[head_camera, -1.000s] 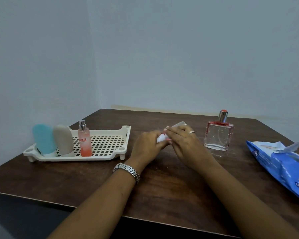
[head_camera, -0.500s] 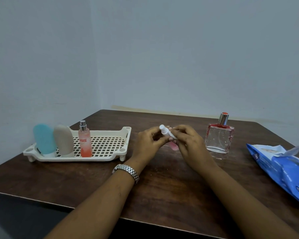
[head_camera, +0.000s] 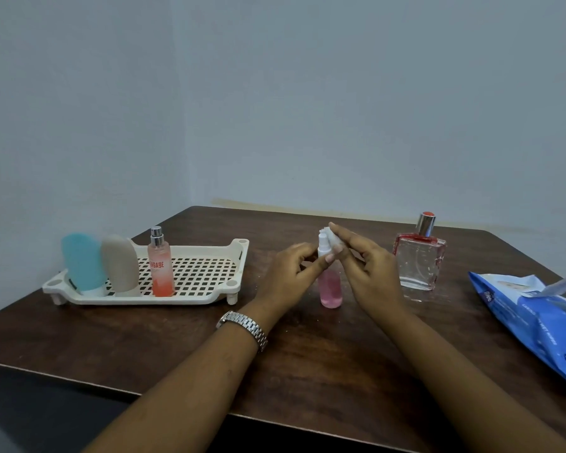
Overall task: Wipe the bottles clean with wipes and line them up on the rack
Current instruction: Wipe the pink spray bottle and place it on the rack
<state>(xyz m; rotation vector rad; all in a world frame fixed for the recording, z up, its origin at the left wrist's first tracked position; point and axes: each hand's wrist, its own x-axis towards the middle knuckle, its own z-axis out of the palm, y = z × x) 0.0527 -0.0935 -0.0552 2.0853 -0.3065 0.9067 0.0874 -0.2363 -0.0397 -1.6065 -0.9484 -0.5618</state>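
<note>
While left hand (head_camera: 288, 273) grips pink bottle (head_camera: 330, 288), right hand (head_camera: 370, 273) pinches a wipe (head_camera: 334, 238) (mostly hidden).

Red-orange capitals run across the slim pink-orange spray bottle (head_camera: 160, 266) standing in the white rack (head_camera: 190, 299); the ending "YAGE" is legible, the letters before it are not sure. The blue wipes pack (head_camera: 536, 325) carries a small white "mee" logo near its left end. White lettering runs along the pack's side, tilted and too blurred to read with certainty. Nothing else bears legible text.
</note>
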